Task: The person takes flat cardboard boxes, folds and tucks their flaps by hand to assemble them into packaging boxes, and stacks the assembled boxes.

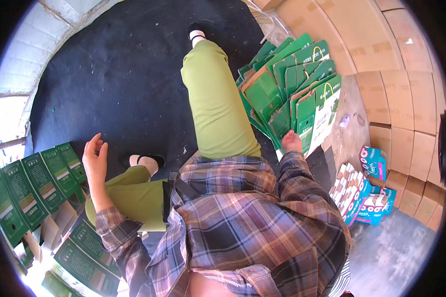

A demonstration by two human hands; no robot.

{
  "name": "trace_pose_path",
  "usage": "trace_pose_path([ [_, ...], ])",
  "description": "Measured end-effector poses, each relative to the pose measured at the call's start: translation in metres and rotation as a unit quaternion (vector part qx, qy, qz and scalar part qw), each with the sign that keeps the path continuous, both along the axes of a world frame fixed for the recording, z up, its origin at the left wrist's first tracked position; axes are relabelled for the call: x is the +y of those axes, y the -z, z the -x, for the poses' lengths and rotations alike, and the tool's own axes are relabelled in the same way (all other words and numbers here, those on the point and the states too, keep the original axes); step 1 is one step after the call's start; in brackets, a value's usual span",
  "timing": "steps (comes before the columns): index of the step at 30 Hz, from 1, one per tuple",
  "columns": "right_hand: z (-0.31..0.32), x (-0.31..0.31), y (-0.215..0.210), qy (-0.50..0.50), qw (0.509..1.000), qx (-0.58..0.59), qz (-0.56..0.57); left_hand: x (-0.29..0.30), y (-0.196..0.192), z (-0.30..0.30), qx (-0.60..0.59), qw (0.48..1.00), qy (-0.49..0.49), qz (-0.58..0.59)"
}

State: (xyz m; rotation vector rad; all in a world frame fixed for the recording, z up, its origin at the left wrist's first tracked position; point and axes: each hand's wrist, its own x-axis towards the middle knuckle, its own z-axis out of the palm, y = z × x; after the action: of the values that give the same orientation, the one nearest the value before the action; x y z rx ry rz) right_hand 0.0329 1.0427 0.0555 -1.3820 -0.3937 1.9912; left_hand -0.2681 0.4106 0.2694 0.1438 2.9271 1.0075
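Observation:
Flat green cardboard gift boxes (265, 91) with yellow cord handles lean in a fanned stack ahead on the right. My right hand (291, 142) is at the near edge of this stack, its fingers closed at the edge of a green-and-white gift box (326, 116); the fingertips are partly hidden. On the left, my left hand (95, 157) is raised over the dark floor, fingers loosely apart with nothing in them. Nearest to it stand opened-up green gift boxes (47, 180) in a row, with more green boxes (86, 257) below them.
Brown cartons (389, 99) are stacked along the right wall. Near them stand teal packages (373, 163) and an opened teal box (351, 190) of small white-and-brown pieces. Black sheeting (119, 69) covers the floor ahead; my legs in green trousers (215, 99) stretch across it.

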Motion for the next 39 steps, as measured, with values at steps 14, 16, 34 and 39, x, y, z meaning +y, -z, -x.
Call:
trace_pose_path([
  [14, 0.031, 0.032, -0.022, 0.220, 0.973, 0.052, 0.045, 0.010, 0.010, 0.011, -0.040, 0.999, 0.004, 0.020],
  [16, 0.039, 0.027, -0.035, 0.214, 0.970, 0.105, 0.049, 0.003, 0.011, 0.009, -0.030, 0.999, 0.002, 0.022],
  [34, 0.128, 0.008, -0.201, 0.097, 0.961, 0.005, -0.257, 0.003, 0.001, 0.009, 0.001, 1.000, 0.011, 0.008],
  [39, 0.181, -0.044, -0.253, -0.132, 0.923, 0.121, -0.340, 0.005, -0.004, 0.013, 0.007, 1.000, -0.015, -0.016],
])
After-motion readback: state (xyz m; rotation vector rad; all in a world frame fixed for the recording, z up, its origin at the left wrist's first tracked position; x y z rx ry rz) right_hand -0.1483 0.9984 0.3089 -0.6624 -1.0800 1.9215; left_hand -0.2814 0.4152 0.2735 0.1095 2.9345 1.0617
